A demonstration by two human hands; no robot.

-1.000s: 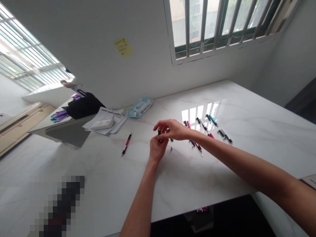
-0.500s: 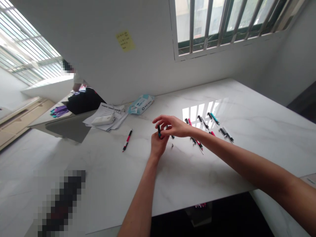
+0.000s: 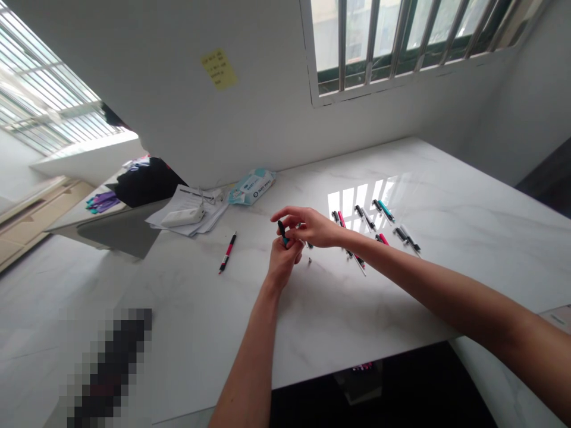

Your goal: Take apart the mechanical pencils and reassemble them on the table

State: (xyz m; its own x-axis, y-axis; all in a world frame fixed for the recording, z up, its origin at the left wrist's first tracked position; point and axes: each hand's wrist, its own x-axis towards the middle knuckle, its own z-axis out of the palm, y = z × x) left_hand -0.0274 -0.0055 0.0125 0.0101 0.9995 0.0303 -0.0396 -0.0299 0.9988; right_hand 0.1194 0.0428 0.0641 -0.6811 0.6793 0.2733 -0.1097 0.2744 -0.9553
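Note:
My left hand (image 3: 283, 261) is closed round a black-and-teal pen (image 3: 282, 229), whose black end sticks up above the fist. Over it reaches my right hand (image 3: 312, 227), thumb and bent fingers against the upper part of this pen, forefinger stretched out past it. A small shiny bit shows between the right fingers; its kind is unclear. Just right of the fist, a tiny metal piece (image 3: 310, 260) stands on the table. To the left lies a red-and-black pen (image 3: 228, 252). Pen parts lie behind the right wrist, partly covered by it.
On the marble-patterned table (image 3: 339, 321), a teal pen barrel (image 3: 386, 210), a clear barrel (image 3: 409, 236) and several black and red parts lie at the right. Wet wipes (image 3: 252, 186), papers (image 3: 207, 221) and a white device (image 3: 184, 217) are at the back left, before the wall.
The pen in my hands leans a little more to the left and shows more of its teal part. The view has shifted slightly; the parts on the table lie as before.

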